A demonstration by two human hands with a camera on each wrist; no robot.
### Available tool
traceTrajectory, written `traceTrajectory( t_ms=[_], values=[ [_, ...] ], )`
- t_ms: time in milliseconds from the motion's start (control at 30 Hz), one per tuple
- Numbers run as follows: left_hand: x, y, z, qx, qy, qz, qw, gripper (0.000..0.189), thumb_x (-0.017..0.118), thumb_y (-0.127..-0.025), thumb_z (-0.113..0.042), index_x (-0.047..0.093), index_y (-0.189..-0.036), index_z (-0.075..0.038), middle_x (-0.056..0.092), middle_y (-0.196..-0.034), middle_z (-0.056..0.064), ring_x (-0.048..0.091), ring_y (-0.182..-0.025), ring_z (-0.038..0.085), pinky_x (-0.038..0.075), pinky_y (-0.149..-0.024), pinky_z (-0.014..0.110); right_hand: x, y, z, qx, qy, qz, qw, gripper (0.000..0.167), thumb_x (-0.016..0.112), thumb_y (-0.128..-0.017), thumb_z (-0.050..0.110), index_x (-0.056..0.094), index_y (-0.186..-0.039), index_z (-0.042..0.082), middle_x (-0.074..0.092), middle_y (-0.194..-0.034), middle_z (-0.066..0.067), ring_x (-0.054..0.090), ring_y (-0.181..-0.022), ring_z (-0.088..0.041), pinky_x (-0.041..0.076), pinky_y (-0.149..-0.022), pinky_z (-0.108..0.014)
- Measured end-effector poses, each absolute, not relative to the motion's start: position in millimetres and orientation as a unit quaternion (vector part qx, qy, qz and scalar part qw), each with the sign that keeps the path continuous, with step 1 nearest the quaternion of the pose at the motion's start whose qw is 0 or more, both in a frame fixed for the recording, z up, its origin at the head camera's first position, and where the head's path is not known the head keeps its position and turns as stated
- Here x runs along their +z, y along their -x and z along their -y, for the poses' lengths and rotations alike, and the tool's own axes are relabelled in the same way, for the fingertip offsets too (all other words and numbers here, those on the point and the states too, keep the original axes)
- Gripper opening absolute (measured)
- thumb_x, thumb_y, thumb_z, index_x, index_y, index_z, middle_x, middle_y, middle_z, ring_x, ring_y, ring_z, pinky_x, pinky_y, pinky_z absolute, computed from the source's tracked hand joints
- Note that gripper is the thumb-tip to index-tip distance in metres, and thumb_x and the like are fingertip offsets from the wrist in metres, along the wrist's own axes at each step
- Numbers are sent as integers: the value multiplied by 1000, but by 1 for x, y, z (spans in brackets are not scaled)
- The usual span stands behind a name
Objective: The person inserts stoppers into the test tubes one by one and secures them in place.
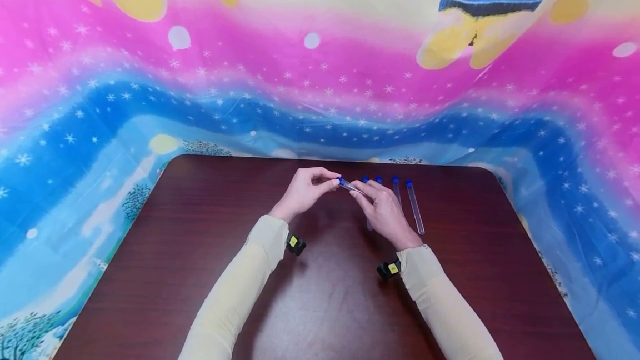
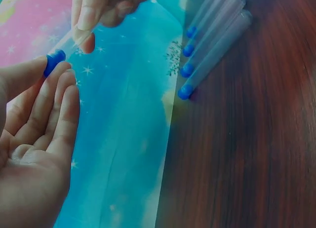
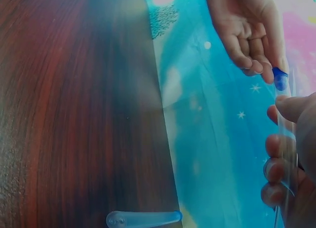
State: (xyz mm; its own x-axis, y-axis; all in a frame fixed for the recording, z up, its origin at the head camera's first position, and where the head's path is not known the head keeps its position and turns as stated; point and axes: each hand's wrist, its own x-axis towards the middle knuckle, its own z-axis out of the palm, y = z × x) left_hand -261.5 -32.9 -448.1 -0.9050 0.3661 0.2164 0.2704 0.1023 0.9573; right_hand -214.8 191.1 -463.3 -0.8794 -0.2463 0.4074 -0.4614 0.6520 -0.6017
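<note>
A clear test tube (image 1: 349,185) with a blue cap (image 2: 55,63) is held above the table between both hands. My left hand (image 1: 305,189) pinches the cap between thumb and index finger, its other fingers extended in the left wrist view. Around the tube's clear body (image 3: 287,139) curl the fingers of my right hand (image 1: 384,210), thumb near the capped end. The cap sits at the tube's end; how tightly it is seated cannot be told. Several more blue-capped test tubes (image 2: 217,55) lie side by side under and beside the right hand, which partly hides them in the head view.
The dark reddish-brown wooden table (image 1: 210,271) has rounded far corners. Behind it and along its sides hangs a colourful printed cloth (image 1: 320,93) with snowflakes. A black strap device with a yellow tag (image 1: 295,243) is on the left wrist, another (image 1: 389,269) on the right.
</note>
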Motion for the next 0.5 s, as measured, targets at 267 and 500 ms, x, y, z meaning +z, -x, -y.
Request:
traceTrajectory(
  t_ms=[267,500],
  values=[
    [-453,264,33,664,-215,-714,60,24,74,-95,-11,75,-116,1,75,-103,8,73,-92,24,57,-86,35,-462,217,-192,366,-222,888,166,25,66,-102,24,74,-124,16,58,-85,5,46,-60,-12,41,-53,-31],
    [-457,263,33,662,-219,-714,66,23,74,-96,-15,76,-116,-5,74,-107,6,73,-97,26,56,-89,35,-466,215,-192,374,-207,891,151,27,65,-101,26,74,-125,16,60,-88,5,45,-63,-14,40,-52,-31]
  ],
)
